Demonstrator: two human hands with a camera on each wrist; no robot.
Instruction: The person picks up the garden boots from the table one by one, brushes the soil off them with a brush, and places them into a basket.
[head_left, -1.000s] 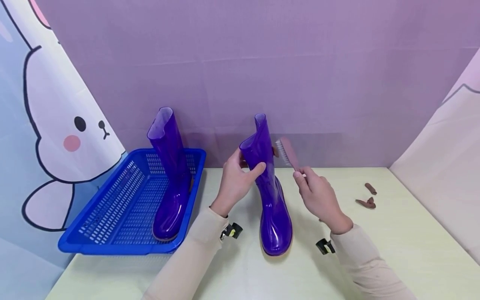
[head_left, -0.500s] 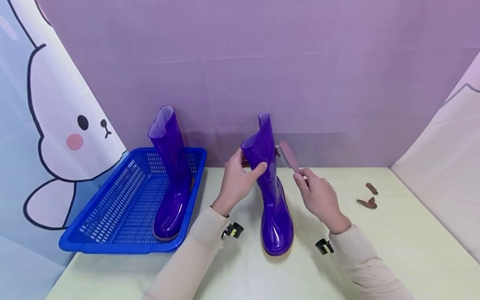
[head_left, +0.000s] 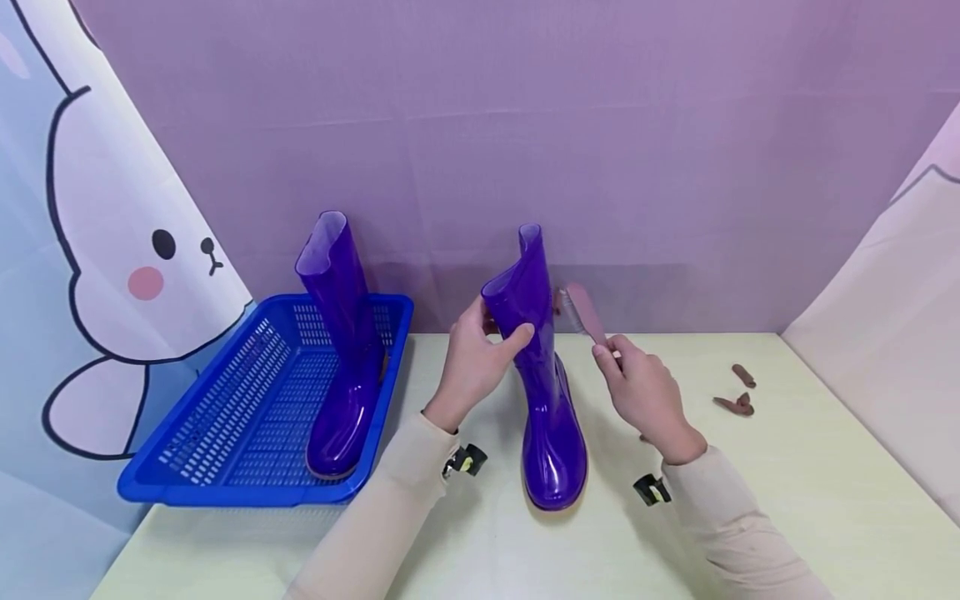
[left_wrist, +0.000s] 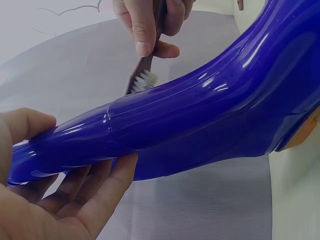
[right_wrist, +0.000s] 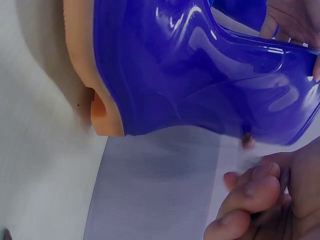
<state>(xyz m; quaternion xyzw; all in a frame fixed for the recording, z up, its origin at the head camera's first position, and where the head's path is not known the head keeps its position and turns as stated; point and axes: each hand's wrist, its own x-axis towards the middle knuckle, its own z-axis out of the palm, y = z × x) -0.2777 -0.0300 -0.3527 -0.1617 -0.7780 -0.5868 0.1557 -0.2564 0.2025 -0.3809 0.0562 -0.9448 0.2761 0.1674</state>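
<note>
A glossy purple rain boot (head_left: 551,433) stands upright on the table, its toe toward me. My left hand (head_left: 476,358) grips its shaft, thumb in front and fingers behind. In the left wrist view those fingers (left_wrist: 117,175) wrap the shaft. My right hand (head_left: 641,387) holds a pink-brown brush (head_left: 585,310) by the handle, white bristles facing the back of the shaft. Part of the bristles (left_wrist: 145,80) hides behind the boot in the left wrist view. A small brown lump (right_wrist: 247,139) shows at the shaft's back edge in the right wrist view.
To the left, a blue plastic basket (head_left: 247,496) holds a second purple rain boot (head_left: 341,417), standing upright. Several brown pieces (head_left: 735,406) lie on the table (head_left: 810,500) at the right. A purple cloth backdrop (head_left: 480,150) rises behind the table.
The brush moved in close to the shaft half a second ago and is now slightly farther right. The boot has shifted slightly right in the view, with the left hand still holding it.
</note>
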